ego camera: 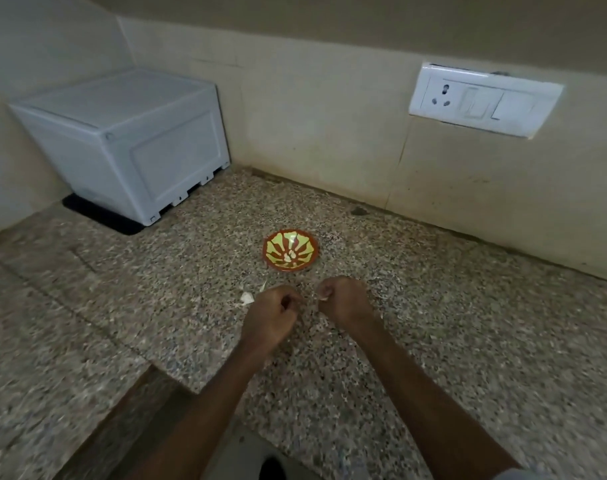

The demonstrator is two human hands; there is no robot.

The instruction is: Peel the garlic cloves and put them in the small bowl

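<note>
Garlic scrap, pale & tiny [324,298], is sitting pinched betw. thumb & fingertip of the right hand [345,299], whose other fingers are curling in tight. Clove or skin, too small to say. Left hand [272,315] is curling in just beside it, not touching; can't tell if it's gripping anything, since the fingers are hiding it. Prob. both are hovering low & close so skin is getting pulled off betw. them.

Whitish loose garlic piece [246,298] is lying just left of the left hand, w/ a thin skin sliver [263,285] near it, likely waste or stock waiting.

Small round bowl w/ orange-and-yellow petal pattern [270,261] is sitting just beyond the hands on the speckled granite countertop [433,306], so a peeled clove is needing only a short drop fwd. Pale shapes are showing at its centre: cloves or glaze, unclear.

White plastic box [128,140] is standing well apart, back-left.
</note>
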